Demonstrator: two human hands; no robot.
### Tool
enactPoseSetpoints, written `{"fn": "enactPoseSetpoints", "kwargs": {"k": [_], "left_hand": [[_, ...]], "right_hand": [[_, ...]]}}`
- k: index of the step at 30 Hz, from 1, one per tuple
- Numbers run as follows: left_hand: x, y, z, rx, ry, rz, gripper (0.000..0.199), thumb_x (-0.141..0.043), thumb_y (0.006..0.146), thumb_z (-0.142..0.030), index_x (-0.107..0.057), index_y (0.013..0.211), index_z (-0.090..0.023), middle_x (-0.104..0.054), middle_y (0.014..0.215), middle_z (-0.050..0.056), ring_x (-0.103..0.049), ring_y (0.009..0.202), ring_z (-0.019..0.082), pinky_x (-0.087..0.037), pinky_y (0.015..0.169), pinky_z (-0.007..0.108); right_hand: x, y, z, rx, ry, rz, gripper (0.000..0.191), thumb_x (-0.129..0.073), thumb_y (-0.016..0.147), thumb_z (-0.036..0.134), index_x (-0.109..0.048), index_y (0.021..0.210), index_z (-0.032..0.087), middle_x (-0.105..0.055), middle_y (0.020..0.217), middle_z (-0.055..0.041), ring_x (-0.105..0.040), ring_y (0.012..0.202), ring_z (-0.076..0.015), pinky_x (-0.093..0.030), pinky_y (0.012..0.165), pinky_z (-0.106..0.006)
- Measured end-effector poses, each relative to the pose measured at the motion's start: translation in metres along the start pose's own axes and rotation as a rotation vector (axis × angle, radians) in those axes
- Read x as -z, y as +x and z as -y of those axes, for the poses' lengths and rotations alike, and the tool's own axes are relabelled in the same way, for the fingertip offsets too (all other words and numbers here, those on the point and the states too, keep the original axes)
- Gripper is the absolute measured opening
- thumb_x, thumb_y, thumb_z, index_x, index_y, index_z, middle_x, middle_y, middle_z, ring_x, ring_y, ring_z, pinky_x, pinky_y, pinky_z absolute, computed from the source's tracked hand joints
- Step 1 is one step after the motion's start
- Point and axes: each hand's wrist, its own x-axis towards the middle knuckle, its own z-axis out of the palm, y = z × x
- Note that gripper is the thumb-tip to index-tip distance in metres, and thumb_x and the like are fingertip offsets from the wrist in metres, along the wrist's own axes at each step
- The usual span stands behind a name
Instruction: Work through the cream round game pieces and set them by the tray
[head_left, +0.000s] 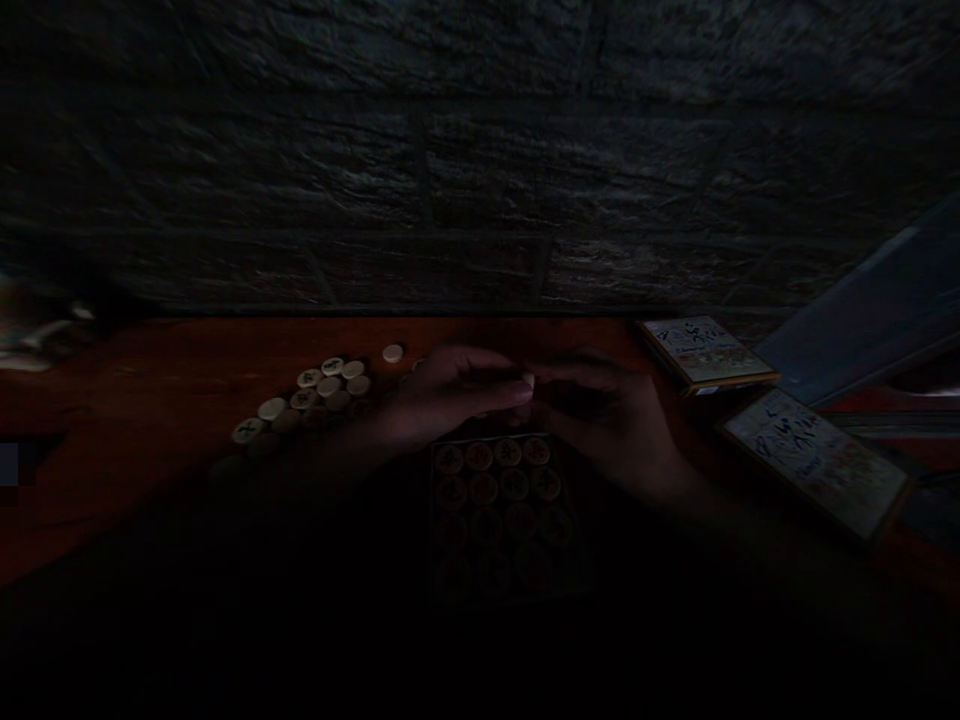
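Observation:
The view is very dark. My left hand (457,392) is closed, its thumb and fingers pinching a pale round piece (529,382). Against the other side of that piece is my right hand (611,410), its fingers curled in; whether they grip it too is hard to see. Just below both hands lies a square box (491,438) with round Chinese chess pieces (508,453) in rows, some marked red and some dark. Loose round pieces (330,386) are grouped on the table left of my left hand, and a single pale piece (392,353) sits behind them.
Two flat printed boxes (697,350) (821,460) lie at the right on the reddish wooden table (150,365). A rough brick wall (480,180) rises behind. A blurred pale object (37,335) stands at the far left, and a bluish slanted panel (885,300) at the right.

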Motion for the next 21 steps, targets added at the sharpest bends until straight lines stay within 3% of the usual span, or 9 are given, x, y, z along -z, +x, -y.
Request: {"fn": "enactPoseSetpoints", "kwargs": {"k": [13,21], "left_hand": [[-0.0023,0.0010,-0.0028,0.012,-0.007,0.014,0.026,-0.081,0.088,-0.038,-0.079,0.097,-0.014,-0.080,0.089,0.007,-0.076,0.078,0.016,-0.061,0.074,0.026],[-0.0027,-0.0002,-0.0038,0.006,-0.008,0.027,0.025,-0.079,0.089,-0.038,-0.079,0.098,-0.014,-0.080,0.089,0.007,-0.075,0.077,0.015,-0.060,0.073,0.025]], "right_hand": [[-0.0005,-0.0013,0.0016,-0.018,0.000,-0.008,0.037,-0.088,0.081,0.026,-0.081,0.117,0.027,-0.073,0.098,-0.0041,-0.072,0.086,-0.0189,-0.061,0.078,-0.034],[-0.0013,-0.0010,0.0012,0.002,0.049,-0.006,0.029,-0.086,0.083,0.025,-0.081,0.111,0.027,-0.073,0.098,-0.0037,-0.072,0.085,-0.0179,-0.061,0.074,-0.032]]}}
